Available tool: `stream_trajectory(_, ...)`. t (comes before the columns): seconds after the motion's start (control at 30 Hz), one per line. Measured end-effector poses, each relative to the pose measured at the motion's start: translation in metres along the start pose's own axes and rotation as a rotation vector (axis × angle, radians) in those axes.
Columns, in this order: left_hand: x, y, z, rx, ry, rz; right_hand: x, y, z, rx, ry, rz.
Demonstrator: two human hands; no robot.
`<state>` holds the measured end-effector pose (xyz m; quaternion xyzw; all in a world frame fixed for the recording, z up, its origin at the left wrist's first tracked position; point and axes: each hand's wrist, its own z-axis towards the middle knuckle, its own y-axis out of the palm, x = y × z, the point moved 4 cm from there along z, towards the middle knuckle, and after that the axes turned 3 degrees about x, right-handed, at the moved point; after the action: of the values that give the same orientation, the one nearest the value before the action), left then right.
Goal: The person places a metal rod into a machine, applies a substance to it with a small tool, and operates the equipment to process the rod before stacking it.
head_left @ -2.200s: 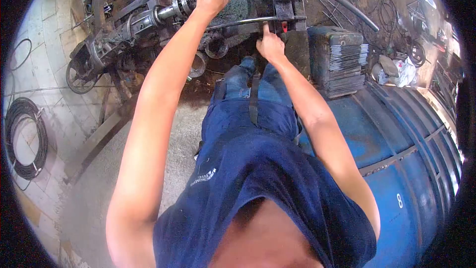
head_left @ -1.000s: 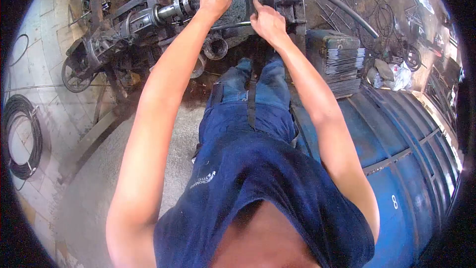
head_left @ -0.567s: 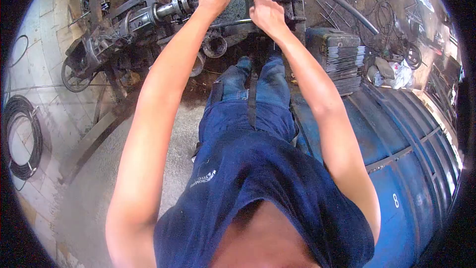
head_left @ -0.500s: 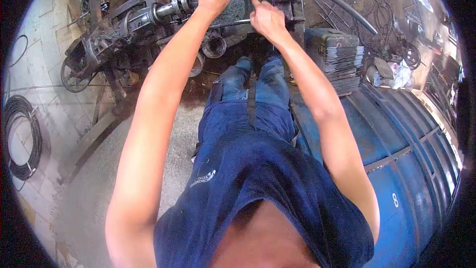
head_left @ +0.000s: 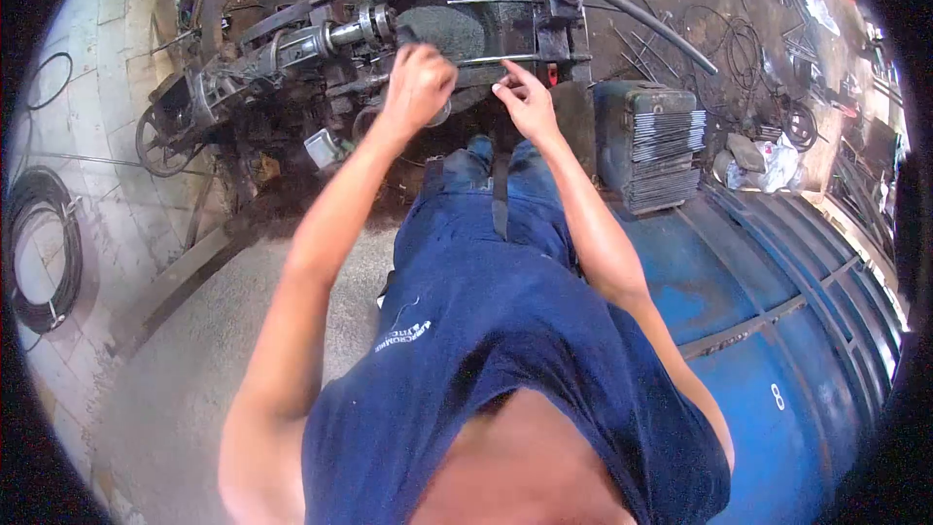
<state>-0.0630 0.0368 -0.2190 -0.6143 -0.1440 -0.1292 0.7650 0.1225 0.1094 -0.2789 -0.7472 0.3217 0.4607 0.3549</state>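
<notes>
My left hand point(head_left: 420, 86) is closed, with a dark piece sticking up above its fingers; what it grips is too small to name. It is in front of the machine's metal shaft point(head_left: 345, 34). On the right, my right hand point(head_left: 528, 102) has its fingers apart and holds nothing visible, its index fingertip close to a thin metal rod point(head_left: 486, 60). Beyond both hands lies a round dark pan point(head_left: 442, 24) with grainy grey material. A small red item point(head_left: 552, 75) shows beside the right fingers.
A ribbed metal box point(head_left: 663, 146) stands right of my legs, beside blue metal panels point(head_left: 739, 272). A long curved pipe point(head_left: 622, 2) crosses at the upper right. The machine's handwheel point(head_left: 160, 141) and a cable coil point(head_left: 47, 248) are at left.
Both hands have moved down and nearer my body, away from the pan. The view has shifted slightly. A whitish container now shows left of my left forearm, and the right fingers are more spread.
</notes>
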Motion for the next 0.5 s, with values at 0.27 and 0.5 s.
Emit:
stream_trajectory(0.27,0.011,0.012,-0.089,0.025,-0.112,-0.073,0.004,0.047,-0.011,-0.553,-0.133,-0.282)
stream_trajectory(0.5,0.001,0.01,-0.107,-0.077,-0.123,0.001,0.031,0.081,-0.014,-0.542,-0.108,-0.501)
